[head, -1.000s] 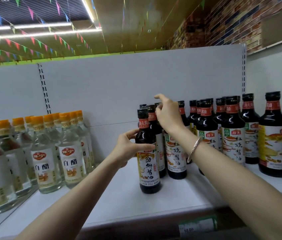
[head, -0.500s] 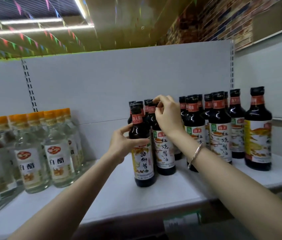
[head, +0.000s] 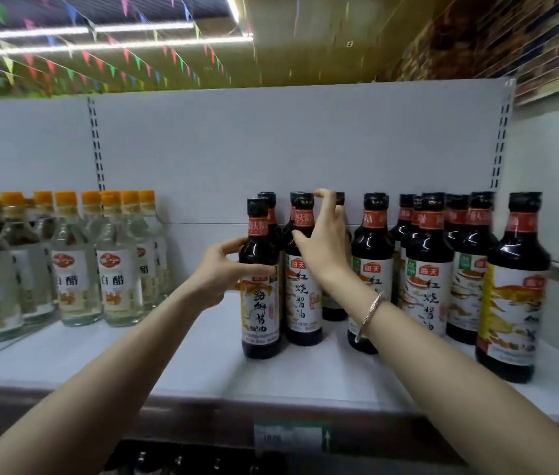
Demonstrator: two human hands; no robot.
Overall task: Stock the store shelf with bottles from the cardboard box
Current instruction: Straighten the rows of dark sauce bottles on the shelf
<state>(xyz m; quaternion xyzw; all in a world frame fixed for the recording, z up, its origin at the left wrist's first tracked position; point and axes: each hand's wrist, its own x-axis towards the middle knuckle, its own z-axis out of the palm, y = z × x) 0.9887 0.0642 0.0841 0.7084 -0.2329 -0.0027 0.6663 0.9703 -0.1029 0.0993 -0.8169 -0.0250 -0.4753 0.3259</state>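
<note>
Nearest I see a price tag (head: 290, 437) on the shelf (head: 185, 365) edge, both forearms reaching up over it. Bracelet (head: 369, 315) on the right wrist.

Left hand (head: 218, 272): fingers and thumb curled around the shoulder of the front soy sauce bottle (head: 260, 286), thumb across the top of its label. Bottle stands upright on the shelf, yellow-edged label facing me.

Right hand (head: 322, 241): half open, thumb against the neck of the second soy bottle (head: 303, 275) just right of the first, index fingertip hooked at cap height between that cap and the one behind. Can't tell whether it truly pinches the cap or only touches it.

More dark soy bottles (head: 429, 269) stand in rows to the right, the closest one (head: 513, 289) at the shelf's right front. Clear vinegar bottles (head: 117, 262) with orange caps stand well apart on the left. White back panel (head: 271, 149) behind.
</note>
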